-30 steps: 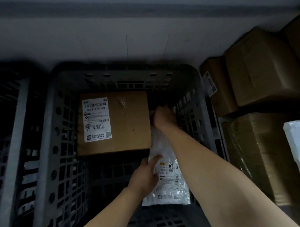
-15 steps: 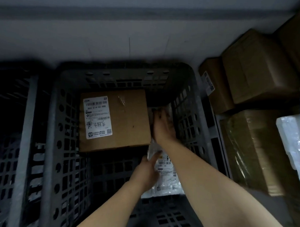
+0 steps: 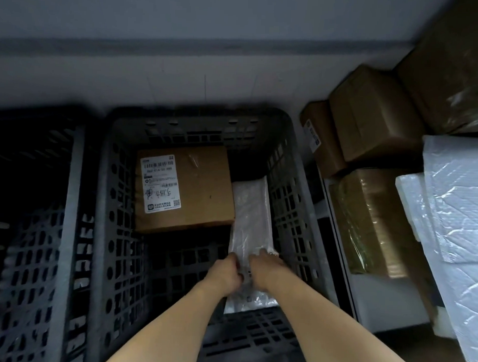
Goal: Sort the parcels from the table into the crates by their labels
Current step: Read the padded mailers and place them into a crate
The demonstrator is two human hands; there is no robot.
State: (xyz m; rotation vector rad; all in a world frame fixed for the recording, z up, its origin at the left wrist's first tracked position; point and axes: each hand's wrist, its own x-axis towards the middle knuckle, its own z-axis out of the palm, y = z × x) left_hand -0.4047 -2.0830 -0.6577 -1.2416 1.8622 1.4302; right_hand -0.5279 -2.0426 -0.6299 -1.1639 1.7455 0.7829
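Both hands, the left hand (image 3: 225, 273) and right hand (image 3: 267, 271), are gripping the white bubble mailer (image 3: 251, 216), wedging it upright-flat beside the cardboard box (image 3: 202, 190) inside the grey crate (image 3: 291, 209), probably saving floor space.

Your view is dim and soft throughout. The dark perforated plastic crate (image 3: 106, 230) swallows detail in shadow, glare streaks the white plastic-wrapped foam slabs (image 3: 459, 204) at right, and straight lines bow near the edges.
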